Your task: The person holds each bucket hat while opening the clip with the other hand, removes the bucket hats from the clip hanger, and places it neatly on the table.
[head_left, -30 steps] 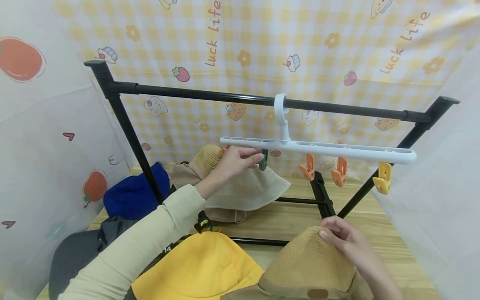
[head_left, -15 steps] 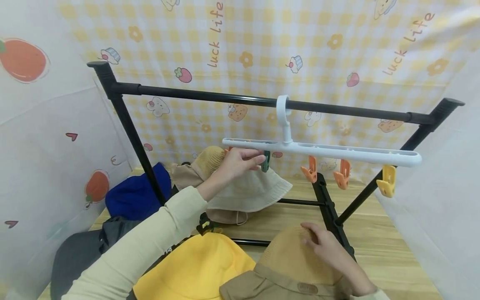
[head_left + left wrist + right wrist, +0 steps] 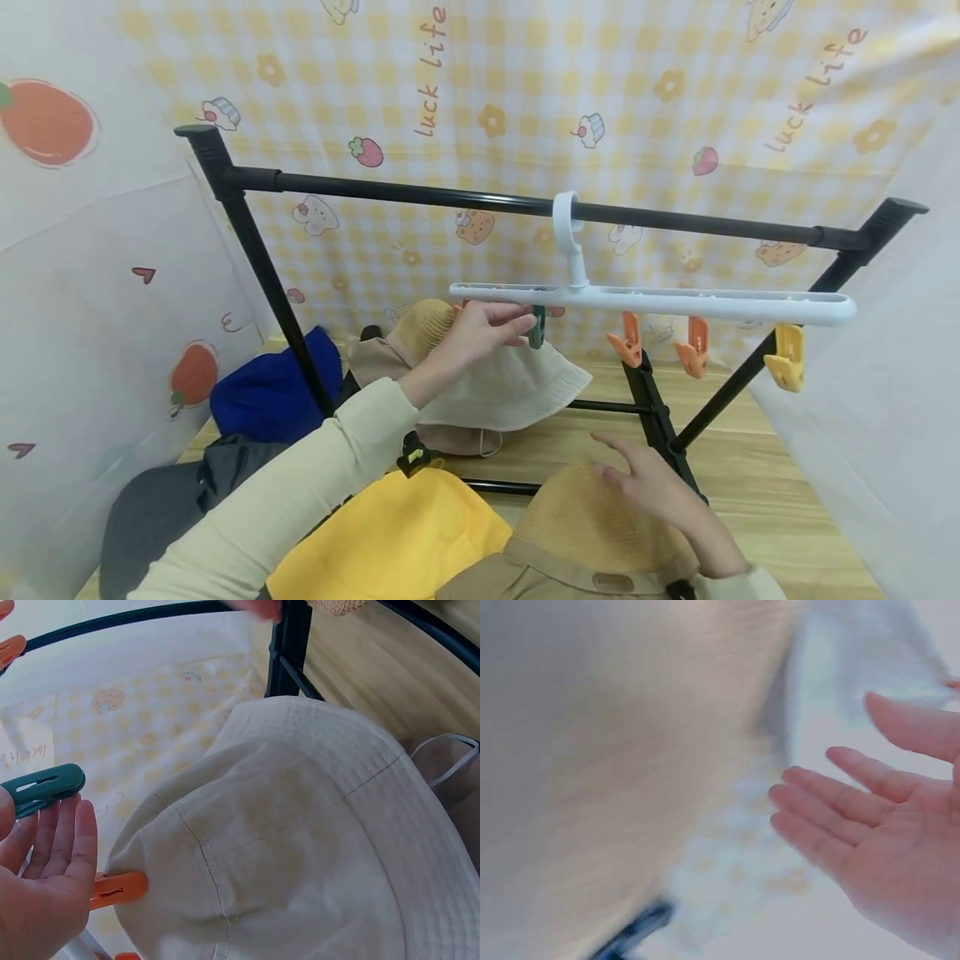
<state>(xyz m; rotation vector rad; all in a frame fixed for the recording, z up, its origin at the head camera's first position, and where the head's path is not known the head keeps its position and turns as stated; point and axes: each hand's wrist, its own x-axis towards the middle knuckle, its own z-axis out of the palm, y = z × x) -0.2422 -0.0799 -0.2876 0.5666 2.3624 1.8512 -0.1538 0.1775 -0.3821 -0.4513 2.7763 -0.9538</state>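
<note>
My left hand [image 3: 486, 333] is raised under the white hanger [image 3: 712, 303], its thumb and fingers pinching a green clip [image 3: 537, 327]. Beside that hand, an orange clip [image 3: 120, 889] grips the crown of a cream bucket hat [image 3: 285, 847] in the left wrist view. Lower right, my right hand [image 3: 656, 487] hovers by the crown of a tan knit-topped hat [image 3: 585, 525], fingers spread and extended. Contact between them is hard to tell. In the blurred right wrist view, nothing lies in the palm of that hand [image 3: 900, 847].
A black rack [image 3: 420, 192] carries the hanger. Two orange clips [image 3: 693, 348] and a yellow clip [image 3: 786, 358] dangle from its right side. A yellow hat [image 3: 397, 533], a blue hat [image 3: 277, 392] and a grey cap [image 3: 150, 517] lie at the left and front.
My right hand has let go of the tan hat's crown and shifted left and forward. The tan hat has slid slightly left and settled lower. My left hand stays at the green clip.
</note>
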